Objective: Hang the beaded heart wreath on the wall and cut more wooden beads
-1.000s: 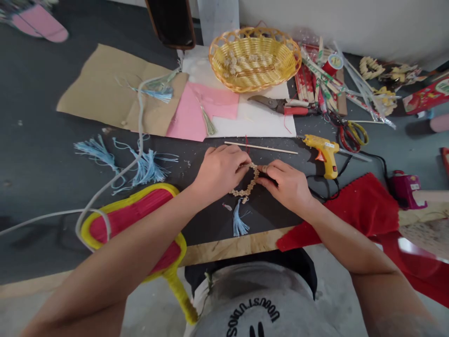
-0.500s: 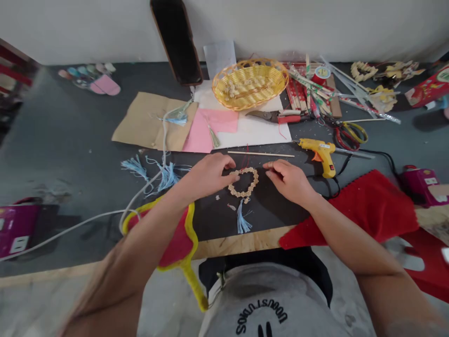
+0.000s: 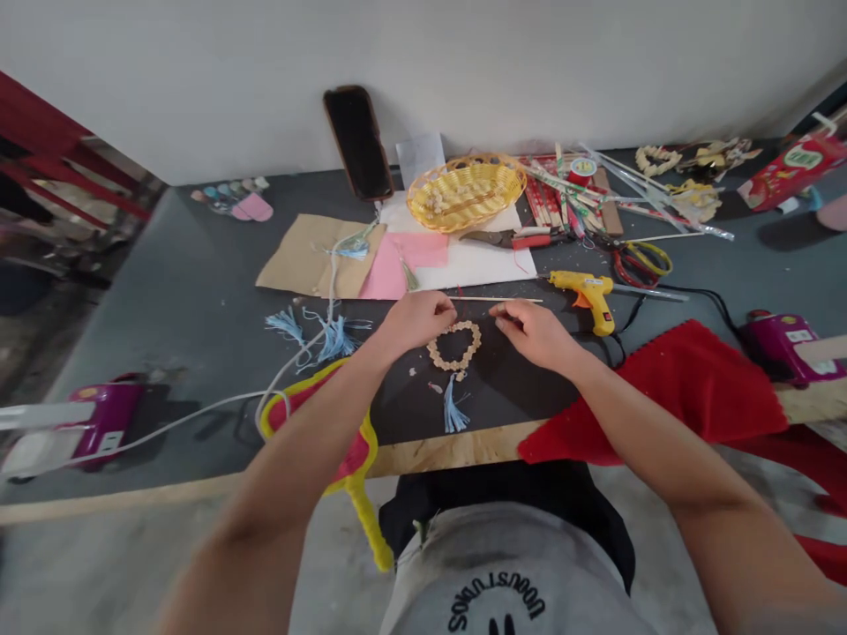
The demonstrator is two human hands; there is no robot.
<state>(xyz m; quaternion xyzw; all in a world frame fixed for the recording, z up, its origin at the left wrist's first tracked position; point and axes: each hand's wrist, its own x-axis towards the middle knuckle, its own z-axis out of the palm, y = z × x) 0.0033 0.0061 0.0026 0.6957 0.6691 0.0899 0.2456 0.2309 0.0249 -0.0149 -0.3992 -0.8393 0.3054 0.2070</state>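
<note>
A beige heart-shaped ornament (image 3: 477,339) made of small pieces lies flat on the dark table, point toward me. From its point hangs a light blue tassel (image 3: 453,410). My left hand (image 3: 418,319) is closed at the heart's upper left, thumb and fingers together; anything between them is too small to make out. My right hand (image 3: 533,331) hovers just right of the heart, thumb and forefinger in a pinch, its contents also unclear. A red thread (image 3: 460,291) shows above the heart. Behind the hands lies a thin wooden stick (image 3: 509,301).
A yellow glue gun (image 3: 588,295) lies right, beside scissors (image 3: 641,263) and pliers (image 3: 513,238). Behind stand a wicker basket (image 3: 423,212) and a phone (image 3: 357,141). Loose blue tassels (image 3: 337,339), a cable and a yellow-edged red piece (image 3: 367,441) lie left; red cloth (image 3: 694,379) lies right.
The camera view has shifted, showing more of the table's left side. My left hand's fingers have drawn together near the heart's top. My right hand stays beside the heart, nearly unmoved.
</note>
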